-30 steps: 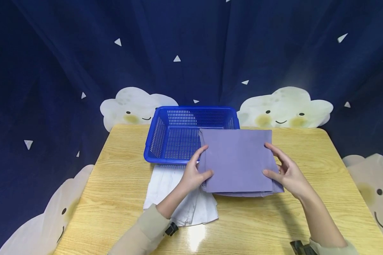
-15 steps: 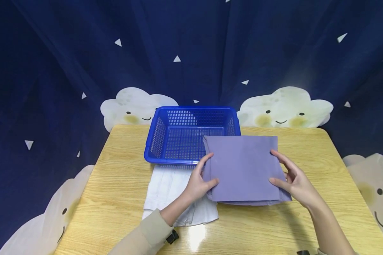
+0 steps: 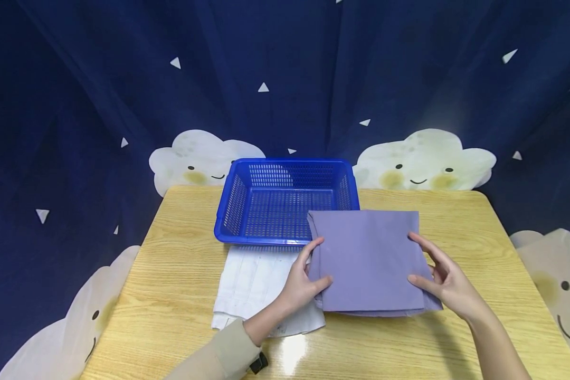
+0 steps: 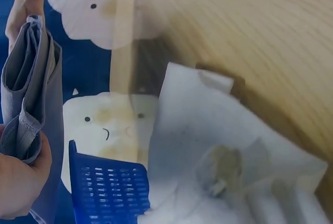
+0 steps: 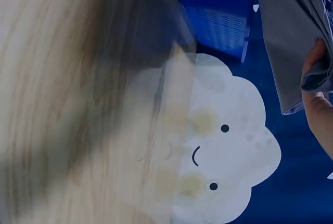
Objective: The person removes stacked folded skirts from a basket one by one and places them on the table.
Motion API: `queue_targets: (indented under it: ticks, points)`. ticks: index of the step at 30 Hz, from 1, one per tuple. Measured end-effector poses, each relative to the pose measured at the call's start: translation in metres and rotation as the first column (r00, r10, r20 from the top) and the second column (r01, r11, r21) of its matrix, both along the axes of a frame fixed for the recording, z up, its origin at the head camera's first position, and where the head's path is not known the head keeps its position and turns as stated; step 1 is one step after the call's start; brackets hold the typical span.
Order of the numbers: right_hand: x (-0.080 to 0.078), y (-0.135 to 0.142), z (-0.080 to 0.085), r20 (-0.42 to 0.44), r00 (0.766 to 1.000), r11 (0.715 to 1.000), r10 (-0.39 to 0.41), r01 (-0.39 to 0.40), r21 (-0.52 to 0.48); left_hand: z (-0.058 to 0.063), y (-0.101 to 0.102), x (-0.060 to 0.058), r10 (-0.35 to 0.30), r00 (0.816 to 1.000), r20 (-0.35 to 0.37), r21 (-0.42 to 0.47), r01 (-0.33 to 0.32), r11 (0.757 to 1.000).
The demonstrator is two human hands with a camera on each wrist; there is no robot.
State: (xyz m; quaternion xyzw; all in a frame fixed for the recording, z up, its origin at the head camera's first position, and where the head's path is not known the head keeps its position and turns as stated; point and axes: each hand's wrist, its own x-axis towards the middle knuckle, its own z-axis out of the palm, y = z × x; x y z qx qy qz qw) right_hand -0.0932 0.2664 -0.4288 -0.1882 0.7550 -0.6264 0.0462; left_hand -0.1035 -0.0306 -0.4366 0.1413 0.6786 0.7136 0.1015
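Observation:
Both hands hold up a folded purple cloth (image 3: 370,258) above the table, one at each side. My left hand (image 3: 304,282) grips its left edge, thumb on top and fingers partly hidden behind. On the opposite edge my right hand (image 3: 448,279) grips with thumb and index finger over the upper face. Several layers of the folded cloth (image 4: 26,89) show edge-on in the left wrist view. The right wrist view has the cloth (image 5: 291,37) at its upper right, with fingers curled round a fold. The cloth's far left corner overlaps the basket's front right in the head view.
A blue plastic basket (image 3: 223,211) with slotted walls stands at the table's back. In front of it lies a folded white cloth (image 3: 247,279), partly behind my left forearm. Past the wooden table (image 3: 171,253) hangs a dark blue curtain (image 3: 294,63) with cloud prints.
Both hands have brought the purple cloth nearer to me and slightly right, uncovering more of the basket's inside. The basket and white cloth have stayed put.

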Motion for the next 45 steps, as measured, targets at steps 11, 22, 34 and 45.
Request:
queue_targets:
  ticks: [11, 22, 34, 45]
  points:
    - [0.010, 0.008, -0.012, -0.006, 1.000, 1.000, -0.019, 0.019, 0.007, -0.006, 0.006, 0.010, -0.023, 1.000, -0.008, -0.006, 0.023, 1.000]
    - [0.021, 0.018, -0.020, -0.007, 1.000, 1.000, -0.007, 0.007, -0.017, -0.012, 0.013, 0.021, -0.026, 1.000, -0.004, -0.051, 0.025, 0.998]
    - [0.027, 0.031, -0.025, 0.068, 0.994, 0.992, 0.086, -0.080, -0.093, -0.043, 0.022, 0.028, -0.049, 0.995, -0.081, -0.051, 0.045, 0.998]
    - [0.035, 0.036, -0.030, 0.053, 0.997, 0.997, 0.055, -0.052, -0.061, -0.044, 0.025, 0.040, -0.051, 0.996, -0.070, -0.018, 0.050, 0.999]
